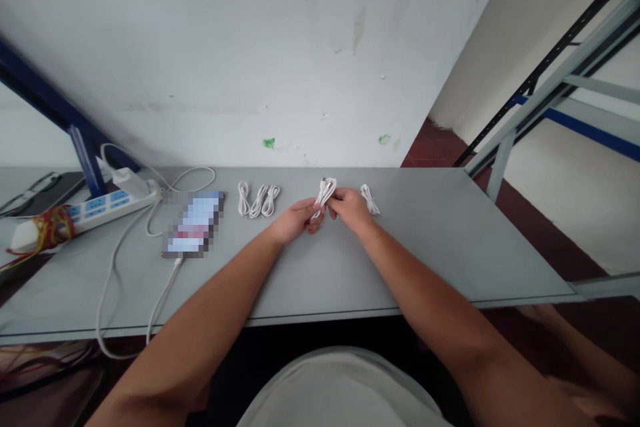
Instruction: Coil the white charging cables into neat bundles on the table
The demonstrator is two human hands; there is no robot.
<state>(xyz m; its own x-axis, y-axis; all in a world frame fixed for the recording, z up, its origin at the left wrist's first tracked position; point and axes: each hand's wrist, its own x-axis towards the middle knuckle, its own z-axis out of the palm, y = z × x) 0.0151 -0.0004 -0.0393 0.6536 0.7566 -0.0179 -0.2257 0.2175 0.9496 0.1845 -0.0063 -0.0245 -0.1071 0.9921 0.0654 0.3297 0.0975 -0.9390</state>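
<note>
Head view: left hand (pixel 299 217) and right hand (pixel 353 209), fingers pinching coiled white cable (pixel 327 191) near worktop's (pixel 325 270) back edge; slack pinch could let loops spring open.

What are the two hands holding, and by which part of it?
Both the left hand and the right hand hold a bundled white cable, gripped around its lower part.

Smartphone (pixel 195 223), 1: screen pixelated, content illegible. Coiled white cable (pixel 327 191), 1: lower part partly covered by left hand (pixel 299 219) and right hand (pixel 350 207). Power strip (pixel 107 207), 1: end partly hidden under wound red-yellow wires (pixel 53 227). Phone's charging cable (pixel 163 297), 1: passes out of sight near left forearm (pixel 220 307). Metal rack (pixel 575 73), 1: cut off by right edge.
</note>
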